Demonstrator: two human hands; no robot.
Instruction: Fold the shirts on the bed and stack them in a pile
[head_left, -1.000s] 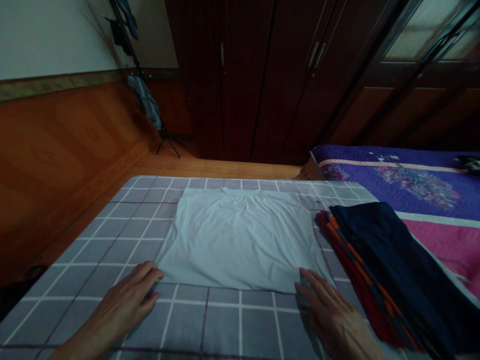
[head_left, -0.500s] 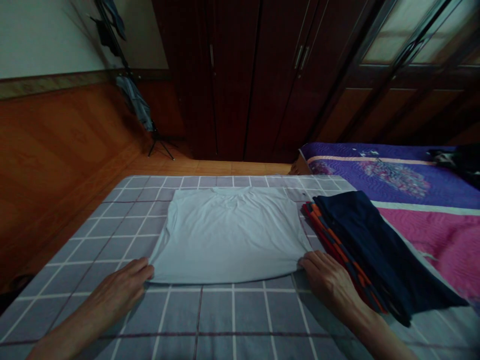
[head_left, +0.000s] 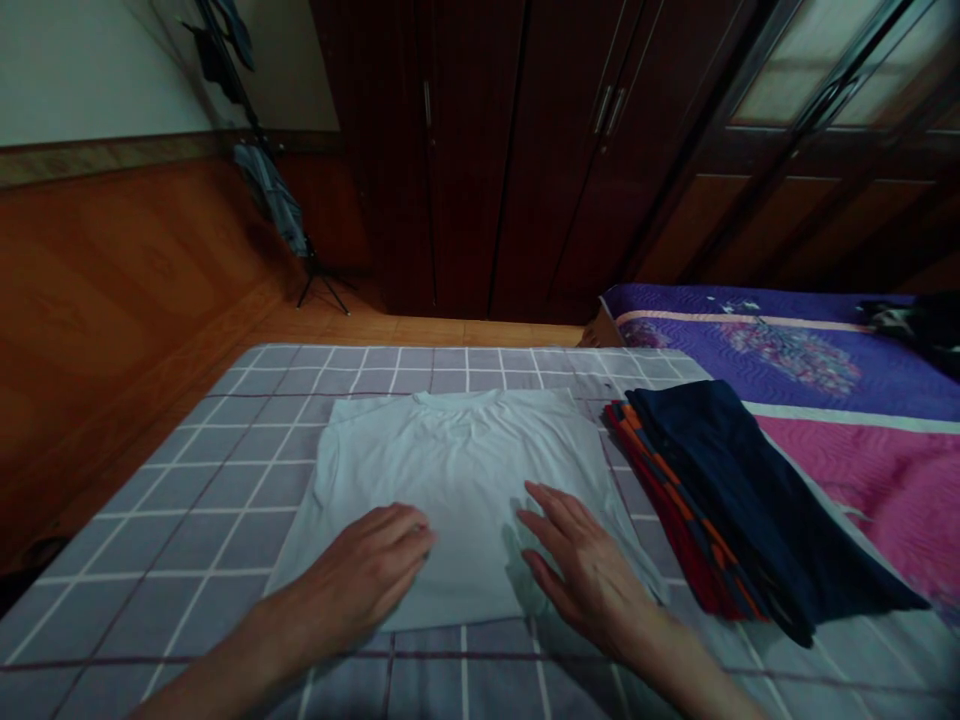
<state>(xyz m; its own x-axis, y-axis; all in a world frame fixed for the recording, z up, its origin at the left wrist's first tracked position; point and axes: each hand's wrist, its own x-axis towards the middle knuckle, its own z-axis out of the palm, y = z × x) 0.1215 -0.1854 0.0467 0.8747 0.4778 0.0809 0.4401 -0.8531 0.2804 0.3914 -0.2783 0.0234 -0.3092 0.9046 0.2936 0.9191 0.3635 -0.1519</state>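
Note:
A white T-shirt [head_left: 465,470] lies spread on a grey checked bedspread, its neckline on the far side and small wrinkles below the collar. Over the lower left part of the shirt is my left hand [head_left: 379,560], open, its fingers close together and slightly bent, holding nothing. My right hand [head_left: 581,560] is over the lower right part, open with fingers apart, and casts a shadow on the cloth. Whether either palm touches the fabric I cannot tell. Right of the shirt lies a stack of folded clothes [head_left: 720,470], dark blue on top, with orange and red layers beneath.
The grey checked bedspread [head_left: 202,490] extends around the shirt. A purple and pink quilted bed [head_left: 847,440] adjoins on the right. Behind stand a dark wooden wardrobe [head_left: 472,180] and, at the left, a clothes stand [head_left: 274,195] with garments on it.
Both hands have let go of the shirt's bottom corners and moved inward over it. The shirt has shifted towards me, its hem now nearer.

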